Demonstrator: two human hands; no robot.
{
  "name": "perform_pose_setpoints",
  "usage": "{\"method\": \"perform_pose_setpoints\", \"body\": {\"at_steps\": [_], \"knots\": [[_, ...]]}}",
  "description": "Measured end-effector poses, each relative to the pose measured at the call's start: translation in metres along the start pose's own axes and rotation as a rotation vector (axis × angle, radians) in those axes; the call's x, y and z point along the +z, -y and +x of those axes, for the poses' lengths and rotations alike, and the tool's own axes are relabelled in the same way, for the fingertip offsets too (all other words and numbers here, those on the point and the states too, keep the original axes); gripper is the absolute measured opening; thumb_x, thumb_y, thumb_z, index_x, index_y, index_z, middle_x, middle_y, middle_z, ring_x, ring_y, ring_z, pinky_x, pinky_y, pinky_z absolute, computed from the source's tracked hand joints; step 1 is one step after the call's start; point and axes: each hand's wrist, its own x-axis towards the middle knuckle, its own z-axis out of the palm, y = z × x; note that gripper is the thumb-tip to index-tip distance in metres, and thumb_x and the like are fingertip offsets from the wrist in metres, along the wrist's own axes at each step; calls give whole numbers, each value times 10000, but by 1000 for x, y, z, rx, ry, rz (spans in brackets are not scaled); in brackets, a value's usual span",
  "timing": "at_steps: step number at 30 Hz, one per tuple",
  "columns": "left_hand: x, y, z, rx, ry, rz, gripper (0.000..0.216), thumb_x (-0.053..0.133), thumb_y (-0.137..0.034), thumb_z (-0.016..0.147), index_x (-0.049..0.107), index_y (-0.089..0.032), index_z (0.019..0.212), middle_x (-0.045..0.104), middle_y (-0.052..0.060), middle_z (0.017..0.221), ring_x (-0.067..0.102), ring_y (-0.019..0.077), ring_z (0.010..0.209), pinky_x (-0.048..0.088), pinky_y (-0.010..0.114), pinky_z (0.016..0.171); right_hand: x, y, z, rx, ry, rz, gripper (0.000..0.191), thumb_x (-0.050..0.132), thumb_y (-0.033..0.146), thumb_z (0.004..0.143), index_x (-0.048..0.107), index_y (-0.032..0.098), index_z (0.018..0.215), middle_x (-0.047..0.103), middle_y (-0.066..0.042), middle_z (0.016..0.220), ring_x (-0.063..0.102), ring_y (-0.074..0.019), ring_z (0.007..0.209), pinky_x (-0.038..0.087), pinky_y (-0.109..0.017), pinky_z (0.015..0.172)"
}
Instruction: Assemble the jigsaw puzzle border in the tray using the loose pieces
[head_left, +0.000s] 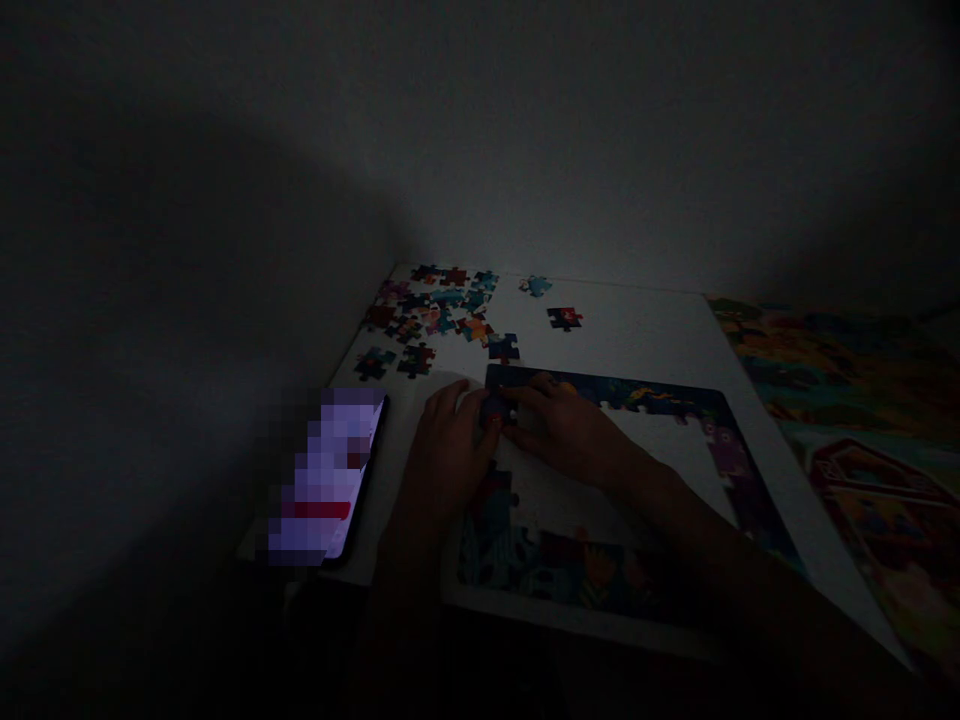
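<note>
The scene is very dim. A partly built jigsaw puzzle (660, 400) lies on a white table (645, 325), with its border assembled and the middle bare. My left hand (450, 445) and my right hand (562, 425) meet at the puzzle's upper left corner. Their fingertips press together on a small dark puzzle piece (493, 408) at that corner. Loose pieces (435, 310) lie scattered at the table's far left.
A lit phone (330, 475) lies at the table's left edge beside my left hand. A colourful patterned mat (862, 430) covers the floor to the right. A plain wall stands behind the table.
</note>
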Motion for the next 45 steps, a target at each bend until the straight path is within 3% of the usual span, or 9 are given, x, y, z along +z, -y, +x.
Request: {"method": "perform_pose_setpoints", "body": {"at_steps": [7,14,19,25,30,32,36,41,45], "knots": [[1,0,0,-14,4,18,362,520,-334,950,571,-150,1258,527,147,1360,443,282,1305,392,471,1096,0,-1,0,10,-20,53,440,549,403,931,533,180,1310,584,-148,1206,589,-276,1032,479,-447,891],[-1,0,-2,17,21,49,388,466,-327,972,561,-140,1300,486,173,1410,409,293,1339,371,485,1110,3,-11,3,-24,-70,216,228,584,252,888,608,185,1105,630,-101,1080,586,-245,1019,465,-405,873],[-2,-1,-1,19,28,34,372,457,-332,975,573,-183,1296,490,153,1409,411,301,1336,379,513,1098,2,-16,5,85,-170,468,179,502,131,816,627,191,930,654,-49,914,604,-174,837,468,-322,767],[-5,0,0,-32,-16,-81,420,381,-176,966,484,-154,1372,537,142,1375,464,249,1299,400,478,1097,-2,-27,11,295,-227,854,146,553,270,734,624,190,832,568,22,641,498,-126,559,388,-264,543],[0,4,-2,13,10,1,406,379,-100,925,575,-116,1280,508,162,1402,430,275,1337,373,464,1120,-28,-34,14,465,-458,1061,173,609,325,665,609,199,784,507,48,577,455,-109,497,355,-249,492],[2,5,-2,18,11,19,403,385,-105,924,572,-114,1281,499,169,1411,422,284,1345,374,469,1117,-42,-39,15,482,-516,1024,162,615,310,654,617,196,769,567,21,654,495,-117,552,383,-252,517],[4,6,-2,14,-8,-10,381,382,-138,937,552,-116,1278,517,171,1394,435,271,1338,382,480,1111,-59,-55,25,424,-426,731,182,593,313,704,657,187,819,662,-37,799,559,-154,665,443,-294,608],[4,8,-1,11,4,-30,324,458,-213,931,570,-131,1224,514,166,1395,424,284,1349,385,493,1109,-48,-84,65,301,-345,402,179,560,275,759,675,177,855,696,-57,846,601,-170,752,467,-330,748],[5,8,-3,-5,2,-24,381,429,-260,959,525,-173,1318,496,138,1424,425,275,1348,389,504,1105,-32,-106,86,332,-506,314,249,500,229,756,675,171,924,682,-52,826,615,-179,754,480,-329,750]]}}
